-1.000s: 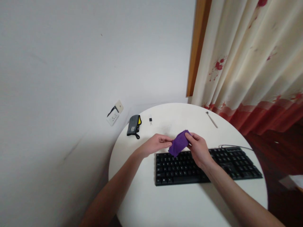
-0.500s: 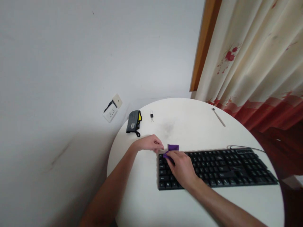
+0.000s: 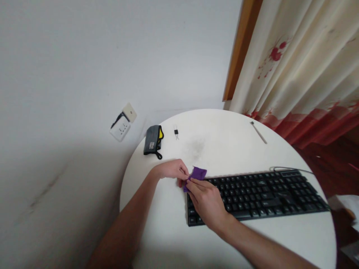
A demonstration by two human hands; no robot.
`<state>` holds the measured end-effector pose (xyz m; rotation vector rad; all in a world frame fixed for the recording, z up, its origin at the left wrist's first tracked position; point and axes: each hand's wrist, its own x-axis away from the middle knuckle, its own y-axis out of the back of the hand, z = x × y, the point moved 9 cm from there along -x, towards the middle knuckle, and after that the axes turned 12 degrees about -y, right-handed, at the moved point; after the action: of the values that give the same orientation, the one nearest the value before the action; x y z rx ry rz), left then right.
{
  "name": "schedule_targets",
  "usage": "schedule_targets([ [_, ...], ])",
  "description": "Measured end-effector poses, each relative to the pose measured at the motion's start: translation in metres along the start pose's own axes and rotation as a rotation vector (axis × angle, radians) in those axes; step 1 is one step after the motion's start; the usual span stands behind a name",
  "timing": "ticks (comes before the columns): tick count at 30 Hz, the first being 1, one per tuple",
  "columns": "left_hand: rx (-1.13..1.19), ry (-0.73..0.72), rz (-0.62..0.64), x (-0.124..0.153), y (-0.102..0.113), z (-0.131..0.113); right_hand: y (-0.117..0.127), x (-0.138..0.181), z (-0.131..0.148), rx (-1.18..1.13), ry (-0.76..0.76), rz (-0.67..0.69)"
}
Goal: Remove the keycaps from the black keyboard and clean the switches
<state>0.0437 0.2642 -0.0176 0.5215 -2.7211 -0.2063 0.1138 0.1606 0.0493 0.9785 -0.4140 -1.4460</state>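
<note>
A small purple cloth is bunched over the upper left corner of a black keyboard. My right hand reaches across the keyboard's left end with its fingers closed on the cloth. At the cloth's left edge, my left hand is pinched shut on it, its fingertips meeting those of my right hand. Part of the cloth is hidden under the right fingers.
Behind my left hand lie a dark grey folded pouch with yellow inside and a black binder clip. A toothbrush lies at the far right of the round white table. The keyboard's cable runs off the right side.
My right hand has shifted slightly left and the cloth has turned and moved left with it. My left hand now meets the cloth's edge. The camera view has shifted slightly.
</note>
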Motion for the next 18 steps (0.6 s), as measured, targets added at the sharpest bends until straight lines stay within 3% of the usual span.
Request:
schedule_targets([
  [14,-0.011,0.005,0.011,0.000,0.000,-0.001,-0.001,0.015,0.010,0.046,0.130,0.117],
  [18,-0.005,-0.003,0.027,-0.002,-0.002,0.001,0.008,0.016,0.005,0.015,0.112,0.088],
])
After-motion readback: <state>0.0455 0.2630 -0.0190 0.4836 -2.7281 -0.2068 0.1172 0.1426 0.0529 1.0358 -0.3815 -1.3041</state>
